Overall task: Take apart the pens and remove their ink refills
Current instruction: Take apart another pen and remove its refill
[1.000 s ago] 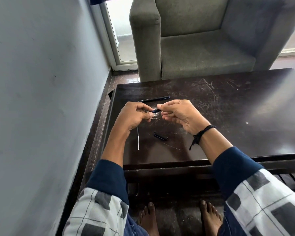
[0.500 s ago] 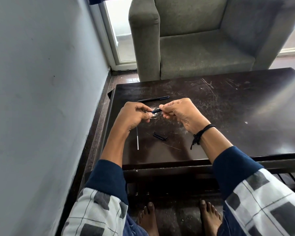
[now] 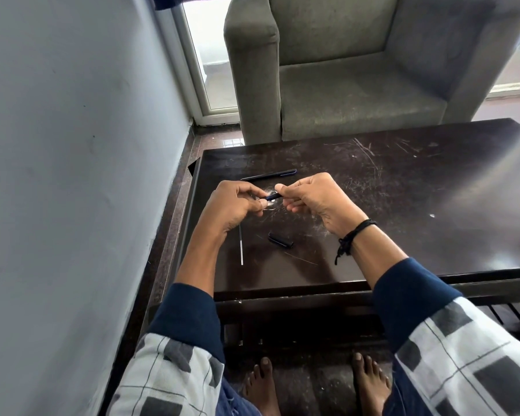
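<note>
Both hands meet above the dark tabletop (image 3: 403,205), and between them is a short dark pen piece (image 3: 273,196). The left hand (image 3: 233,205) has its grip clenched on the piece's left end, fingers curled in and thumb on top. The right hand (image 3: 312,196) pinches the right end between thumb and forefinger, the other fingers folded under. Only a small part of the piece shows between the two grips, with a pale glint on it; whether the refill is inside cannot be told.

Just beyond the grips, a whole dark pen (image 3: 269,175) lies flat on the tabletop. Nearer the person, below the left grip, a thin pale refill (image 3: 240,249) lies lengthwise, its upper end hidden behind the left wrist. Below and between the two grips rests a short dark cap (image 3: 280,239), apart from the refill.

The tabletop is dark brown, glossy and much scratched, with pale scuffs thickest right under the grips and longer scores toward the far edge. A black cord band (image 3: 353,235) circles the right wrist. Both sleeves are navy at the cuff and white with grey checks above.

Past the tabletop stands a grey-green armchair (image 3: 357,85). A plain grey wall (image 3: 72,175) runs along the left side, ending at a white-framed glass door (image 3: 204,70). Bare feet (image 3: 261,382) rest on the floor under the tabletop's near edge.
</note>
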Motion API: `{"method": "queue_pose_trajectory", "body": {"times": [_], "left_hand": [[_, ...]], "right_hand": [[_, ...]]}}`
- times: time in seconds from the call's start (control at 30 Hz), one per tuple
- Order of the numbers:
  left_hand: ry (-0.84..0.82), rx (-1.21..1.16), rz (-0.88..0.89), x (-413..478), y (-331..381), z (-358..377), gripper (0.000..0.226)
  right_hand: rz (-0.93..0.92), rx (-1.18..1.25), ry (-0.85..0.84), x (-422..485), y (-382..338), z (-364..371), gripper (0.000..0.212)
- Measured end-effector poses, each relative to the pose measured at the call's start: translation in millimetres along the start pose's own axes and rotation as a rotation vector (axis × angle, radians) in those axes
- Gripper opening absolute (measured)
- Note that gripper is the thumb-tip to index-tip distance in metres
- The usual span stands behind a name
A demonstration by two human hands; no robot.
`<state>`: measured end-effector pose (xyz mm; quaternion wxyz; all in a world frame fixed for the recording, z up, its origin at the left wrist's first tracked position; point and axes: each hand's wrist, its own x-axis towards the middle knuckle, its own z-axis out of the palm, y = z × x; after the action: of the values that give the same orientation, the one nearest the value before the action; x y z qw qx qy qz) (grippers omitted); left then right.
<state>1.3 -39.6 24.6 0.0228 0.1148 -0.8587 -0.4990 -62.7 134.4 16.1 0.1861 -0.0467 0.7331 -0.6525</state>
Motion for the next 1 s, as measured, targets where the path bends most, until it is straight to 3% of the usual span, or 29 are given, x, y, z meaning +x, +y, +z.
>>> {"method": "queue_pose_trajectory", "body": {"times": [0.17, 0.4, 0.6, 0.73, 1.0], "left_hand": [[0.002, 0.002, -0.005, 1.2, -0.6, 0.8, 0.016], [-0.008, -0.01, 0.003, 0.4, 1.7, 2.1, 0.015], [0.004, 0.001, -0.001, 1.0, 0.7, 1.4, 0.014], [-0.002, -0.009, 0.007, 0.6, 0.9, 1.8, 0.014], [-0.008, -0.042, -0.001, 2.0, -2.1, 1.5, 0.015]], "right_hand": [[-0.012, 0.033, -0.022, 3.0, 1.4, -2.1, 0.012], [-0.001, -0.088, 0.049, 3.2, 1.7, 0.6, 0.033], [-0.038, -0.012, -0.013, 1.1, -1.6, -4.9, 0.01], [-0.03, -0.029, -0.012, 2.3, -0.6, -5.6, 0.009], [-0.024, -0.078, 0.001, 1.7, 1.2, -2.3, 0.026]]}}
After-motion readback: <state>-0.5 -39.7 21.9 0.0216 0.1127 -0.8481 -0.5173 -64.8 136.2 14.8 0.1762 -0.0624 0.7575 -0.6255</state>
